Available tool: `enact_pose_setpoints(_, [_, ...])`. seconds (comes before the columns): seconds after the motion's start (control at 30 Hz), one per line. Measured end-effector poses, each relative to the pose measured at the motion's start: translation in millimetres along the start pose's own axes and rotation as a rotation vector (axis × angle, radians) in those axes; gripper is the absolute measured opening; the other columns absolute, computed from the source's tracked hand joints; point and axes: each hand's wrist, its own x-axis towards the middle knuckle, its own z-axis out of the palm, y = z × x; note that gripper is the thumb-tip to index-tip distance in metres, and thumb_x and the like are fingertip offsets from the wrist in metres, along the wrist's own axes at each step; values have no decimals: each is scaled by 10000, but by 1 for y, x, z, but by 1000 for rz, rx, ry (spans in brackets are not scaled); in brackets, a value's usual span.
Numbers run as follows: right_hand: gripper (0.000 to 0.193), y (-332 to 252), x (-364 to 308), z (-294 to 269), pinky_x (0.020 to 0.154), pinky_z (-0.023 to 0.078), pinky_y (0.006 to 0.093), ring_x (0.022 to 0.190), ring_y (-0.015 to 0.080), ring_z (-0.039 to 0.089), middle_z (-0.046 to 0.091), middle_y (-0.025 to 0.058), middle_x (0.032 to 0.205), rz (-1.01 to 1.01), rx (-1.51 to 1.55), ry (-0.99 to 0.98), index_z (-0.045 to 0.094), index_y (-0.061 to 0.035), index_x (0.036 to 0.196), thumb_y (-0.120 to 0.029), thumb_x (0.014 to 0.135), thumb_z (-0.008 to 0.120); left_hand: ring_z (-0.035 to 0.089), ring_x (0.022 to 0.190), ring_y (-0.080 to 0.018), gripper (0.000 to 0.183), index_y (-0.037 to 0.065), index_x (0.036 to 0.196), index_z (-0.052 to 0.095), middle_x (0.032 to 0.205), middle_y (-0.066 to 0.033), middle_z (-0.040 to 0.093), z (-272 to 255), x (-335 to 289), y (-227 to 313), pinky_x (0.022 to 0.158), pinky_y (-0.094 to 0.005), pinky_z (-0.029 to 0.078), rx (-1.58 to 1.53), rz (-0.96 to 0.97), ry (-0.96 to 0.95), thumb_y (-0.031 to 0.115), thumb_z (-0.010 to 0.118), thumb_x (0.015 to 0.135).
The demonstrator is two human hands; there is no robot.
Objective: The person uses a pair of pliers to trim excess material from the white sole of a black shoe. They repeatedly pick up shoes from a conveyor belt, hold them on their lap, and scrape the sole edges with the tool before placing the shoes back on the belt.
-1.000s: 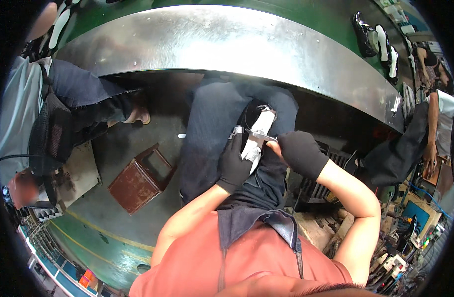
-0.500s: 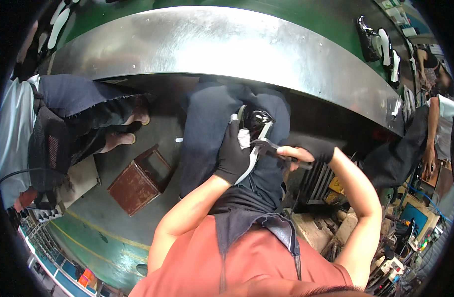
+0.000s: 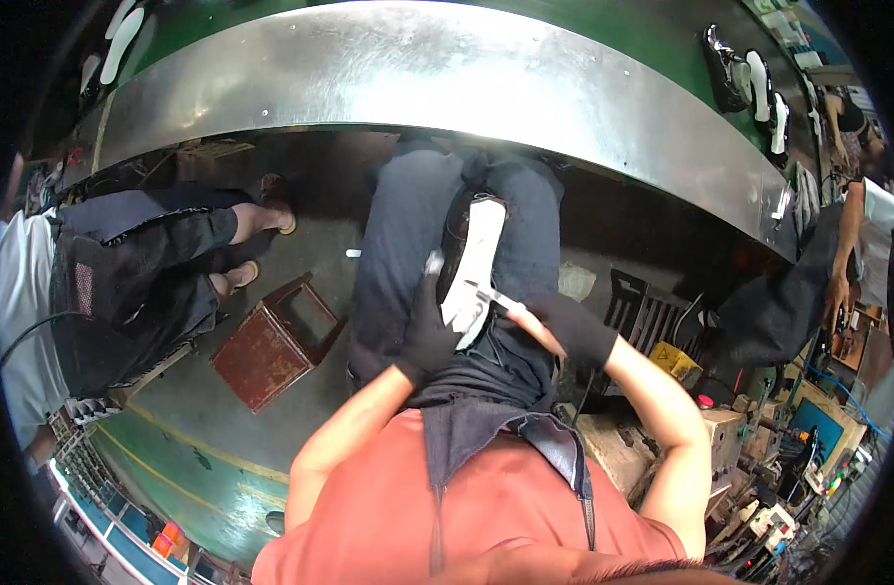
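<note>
A shoe upper, glossy black with a white sole face [image 3: 482, 244], lies along my lap with the white side up. My left hand [image 3: 429, 327], in a black glove with white wrapping at a fingertip, is closed round its left side near the lower end. My right hand [image 3: 554, 327], in a black fingerless glove, grips a metal hand tool [image 3: 505, 300] that looks like pincers. The tool's tip is at the white sole's lower part, and motion blurs it. Whether the tip touches the sole I cannot tell.
A steel-edged bench [image 3: 388, 68] with a green top runs in front, carrying black shoes [image 3: 728, 73] and white soles [image 3: 759, 88]. A brown stool [image 3: 271, 351] stands on the floor at left. Other people are on both sides. Machinery [image 3: 759, 526] crowds the lower right.
The shoe has turned from glossy side to white sole up. My right hand has moved slightly left and down with the tool; my left hand has shifted a little left.
</note>
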Motion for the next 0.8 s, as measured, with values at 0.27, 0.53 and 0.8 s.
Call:
enact_pose_setpoints(0.27, [498, 13, -24, 1, 727, 477, 337, 751, 187, 605, 671, 176, 826, 241, 261, -162, 651, 1, 1007, -466, 974, 480, 679, 971, -286, 468, 18, 1233, 555, 1074, -183, 673, -20, -11, -5, 829, -349, 533, 24, -20, 76, 194, 720, 832])
enact_pose_setpoints(0.53, [536, 1, 1, -11, 735, 474, 328, 757, 179, 593, 679, 119, 824, 167, 269, -354, 653, 5, 1003, -491, 973, 451, 609, 1095, -366, 609, -53, 1337, 436, 1181, -282, 594, -67, 8, 34, 908, -380, 494, 300, 81, -356, 135, 670, 806])
enact_pose_setpoints(0.8, [455, -60, 5, 10, 596, 478, 477, 641, 418, 606, 627, 219, 726, 4, -420, -109, 647, -14, 804, -431, 937, 521, 491, 1232, -208, 650, -93, 1385, 331, 1312, -191, 521, -8, -50, 11, 1022, -348, 413, -362, -338, -29, 114, 680, 877])
